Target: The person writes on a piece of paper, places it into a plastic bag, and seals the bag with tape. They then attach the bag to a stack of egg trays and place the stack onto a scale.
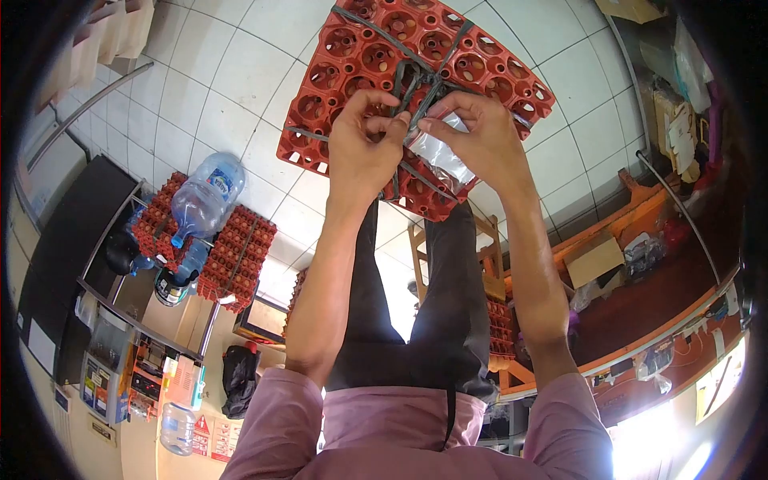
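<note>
A red plastic egg tray stack (376, 58) lies before me on the tiled floor, bound crosswise with dark plastic strips. Where the strips cross, a loose knot of dark strip (414, 78) sits on top. My left hand (368, 148) is closed in a pinch at the strip just below the knot. Facing it, my right hand (478, 132) also pinches the strip, thumb against fingers. The fingertips of both hands nearly meet. Under my right hand a clear plastic bag (450, 164) with something pale lies on the tray, partly hidden.
Two more red egg tray stacks (238, 252) stand at the left, one with a large water bottle (210, 192) lying on it. A wooden chair (418, 254) is behind my legs. An orange wooden shelf (604, 232) holding a cardboard box (594, 260) lines the right side.
</note>
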{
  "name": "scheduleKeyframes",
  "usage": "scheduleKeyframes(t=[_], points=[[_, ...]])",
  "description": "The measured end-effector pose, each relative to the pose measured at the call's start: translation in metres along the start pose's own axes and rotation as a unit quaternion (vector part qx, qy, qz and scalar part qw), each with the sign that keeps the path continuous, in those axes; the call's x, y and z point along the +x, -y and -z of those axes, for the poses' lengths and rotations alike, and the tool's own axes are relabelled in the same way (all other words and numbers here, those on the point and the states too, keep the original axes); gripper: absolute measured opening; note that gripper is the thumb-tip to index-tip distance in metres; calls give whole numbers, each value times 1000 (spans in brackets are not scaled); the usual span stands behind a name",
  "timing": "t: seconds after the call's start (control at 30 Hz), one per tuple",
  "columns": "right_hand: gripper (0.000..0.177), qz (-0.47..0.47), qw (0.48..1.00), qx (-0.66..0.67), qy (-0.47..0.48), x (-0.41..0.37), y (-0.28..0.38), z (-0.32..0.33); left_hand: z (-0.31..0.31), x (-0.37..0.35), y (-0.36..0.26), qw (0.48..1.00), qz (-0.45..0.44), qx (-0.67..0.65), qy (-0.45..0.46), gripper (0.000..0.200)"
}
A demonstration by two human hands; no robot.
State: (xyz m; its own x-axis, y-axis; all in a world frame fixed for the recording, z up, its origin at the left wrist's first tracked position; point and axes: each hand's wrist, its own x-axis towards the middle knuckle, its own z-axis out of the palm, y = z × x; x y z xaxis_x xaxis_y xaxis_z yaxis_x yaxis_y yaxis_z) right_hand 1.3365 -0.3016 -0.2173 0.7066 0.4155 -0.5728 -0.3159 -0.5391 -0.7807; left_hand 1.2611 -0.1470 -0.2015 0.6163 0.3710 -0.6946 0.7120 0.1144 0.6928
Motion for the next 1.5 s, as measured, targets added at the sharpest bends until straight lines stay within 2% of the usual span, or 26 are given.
scheduleKeyframes(t=[0.13, 0.23, 0.33, 0.43, 0.53, 0.63, 0.83, 0.93, 1.03, 1.13, 1.23, 1.33, 1.37, 1.47, 1.5], points=[[18, -1, 1000, 17, 1, -2, 0, 0, -3, -4, 0, 999, -16, 21, -19, 15], [17, -1, 1000, 11, -3, -2, 4, 1, 0, -3, 4, 999, -3, 33, 7, 17], [17, 7, 1000, 29, 6, 0, -1, 0, 5, 0, 3, 996, 44, 7, 72, 15], [18, -11, 999, 30, 7, -2, -3, 2, 7, 0, -5, 993, 14, 19, 114, 13], [18, -11, 997, 71, -2, -5, -3, 2, 3, 1, -3, 995, 24, 12, 95, 13], [18, -42, 998, 50, -12, -9, 4, 8, -1, 2, -6, 995, 53, 21, 82, 13], [15, -40, 998, 34, -22, -15, 5, 12, -5, -3, -3, 998, 22, 9, 53, 13], [14, -36, 995, 86, -23, -19, -2, 8, -7, -3, -6, 998, 6, 19, 61, 14], [13, -22, 998, 32, -46, -22, 2, 9, -12, 1, -7, 993, 26, 106, 44, 17], [14, -23, 982, 55, -179, -28, 9, 4, -13, -2, -7, 989, -6, 148, 28, 23], [16, 13, 966, 58, -252, -46, 24, -4, -16, -10, -25, 977, -11, 210, 21, 27], [17, -36, 956, 142, -253, -70, 44, -23, -15, -9, -19, 977, -41, 208, 15, 23], [16, 25, 955, 41, -292, -76, 45, -29, -15, -7, -14, 976, -62, 209, 6, 21], [15, 9, 939, 1, -345, -88, 86, -38, -13, -10, -5, 989, -79, 127, 1, 19], [15, 35, 933, -37, -357, -87, 95, -37, -11, -14, -6, 991, -64, 118, -1, 18]])
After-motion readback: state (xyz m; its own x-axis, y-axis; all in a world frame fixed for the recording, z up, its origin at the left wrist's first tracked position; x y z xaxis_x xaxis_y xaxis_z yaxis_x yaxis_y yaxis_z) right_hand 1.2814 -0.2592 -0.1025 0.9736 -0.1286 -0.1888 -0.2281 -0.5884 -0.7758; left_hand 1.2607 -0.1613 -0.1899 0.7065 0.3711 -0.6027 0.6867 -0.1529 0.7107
